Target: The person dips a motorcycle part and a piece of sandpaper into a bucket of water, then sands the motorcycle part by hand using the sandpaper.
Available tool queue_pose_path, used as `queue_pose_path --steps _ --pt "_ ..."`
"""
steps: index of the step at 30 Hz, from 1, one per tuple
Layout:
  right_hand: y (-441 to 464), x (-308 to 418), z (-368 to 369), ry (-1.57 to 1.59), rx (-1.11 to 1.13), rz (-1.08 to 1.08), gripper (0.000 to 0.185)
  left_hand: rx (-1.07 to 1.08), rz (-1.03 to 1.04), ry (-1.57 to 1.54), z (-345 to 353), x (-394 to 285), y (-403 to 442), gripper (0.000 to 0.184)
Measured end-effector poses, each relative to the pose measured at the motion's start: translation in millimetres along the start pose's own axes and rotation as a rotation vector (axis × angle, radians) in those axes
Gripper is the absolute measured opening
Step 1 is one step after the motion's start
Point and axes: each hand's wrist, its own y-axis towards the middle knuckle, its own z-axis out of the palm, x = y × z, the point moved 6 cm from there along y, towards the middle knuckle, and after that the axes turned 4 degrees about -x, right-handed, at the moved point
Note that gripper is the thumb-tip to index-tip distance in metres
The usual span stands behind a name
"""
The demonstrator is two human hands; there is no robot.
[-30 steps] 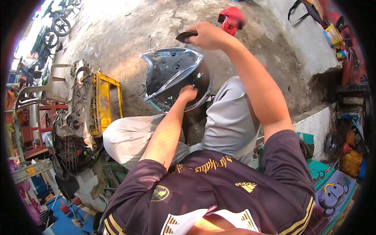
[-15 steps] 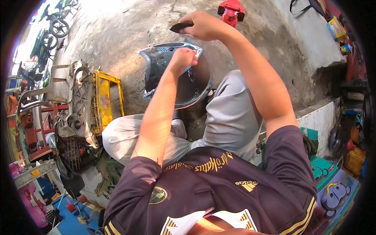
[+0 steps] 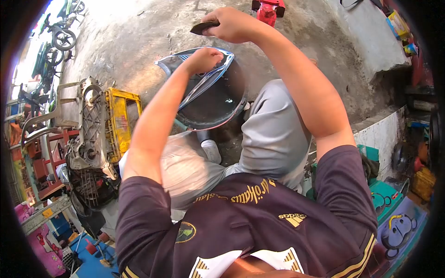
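Note:
A round black basin (image 3: 218, 109) of dark water stands on the ground in front of my knees. Across its far left side lies a glossy pointed panel (image 3: 208, 83) with blue and white edges. My left hand (image 3: 204, 60) is over this panel with its fingers curled; what they hold, if anything, is hidden. Beyond the basin, my right hand (image 3: 228, 27) grips a thin dark flat piece (image 3: 204, 28) above the concrete.
A yellow crate (image 3: 121, 120) and a metal engine casing (image 3: 92, 125) stand at the left. A red object (image 3: 268, 11) lies on the concrete at the top. Motorbikes are at the upper left, a purple tray (image 3: 401, 227) at the lower right.
My left hand has risen from inside the basin to the panel's far end, then shifted left. My right hand has moved a little up and left, still holding the dark piece.

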Motion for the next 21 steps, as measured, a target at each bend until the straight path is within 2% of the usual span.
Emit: queue_pose_path --steps 2,4,6,7,8,9,10,12,13,15,16,17,21 --pt "-9 2 -10 -0.005 -0.091 -0.029 0.041 0.004 0.3 0.547 -21 -22 -18 0.04" --pt "-16 -5 -20 0.023 -0.074 -0.003 0.039 -0.007 0.259 0.6 -42 -22 -39 0.043" --pt "-24 -27 -20 0.049 -0.042 0.013 0.037 -0.035 0.171 0.793 -62 -22 -65 0.047" --pt "-31 -54 -14 0.06 -0.125 0.058 0.034 -0.04 0.161 0.783 -70 -8 -67 0.047" --pt "-39 -80 -4 0.072 -0.206 0.104 0.03 -0.07 0.238 0.826 -76 6 -70 0.051" --pt "-49 -105 12 0.069 -0.283 0.103 0.027 -0.1 0.318 0.871 -77 17 -72 0.054" --pt "-61 -129 34 0.087 -0.337 0.089 0.026 -0.099 0.311 0.865 -73 31 -73 0.054" --pt "-82 -167 75 0.138 -0.414 0.037 0.029 -0.284 0.446 0.801 -71 44 -82 0.056" --pt "-86 -170 89 0.133 -0.404 0.036 0.029 -0.286 0.393 0.723 -68 53 -82 0.062" --pt "-100 -150 107 -0.121 -0.46 -0.241 0.037 -0.365 0.439 0.704 -57 58 -81 0.067" --pt "-99 -144 111 -0.123 -0.443 -0.236 0.037 -0.441 0.487 0.694 -51 51 -85 0.072" --pt "-96 -138 115 -0.121 -0.394 -0.272 0.041 -0.449 0.399 0.782 -42 51 -86 0.079" --pt "-92 -119 129 -0.109 -0.276 -0.346 0.046 -0.518 0.37 0.807 -29 49 -84 0.089"
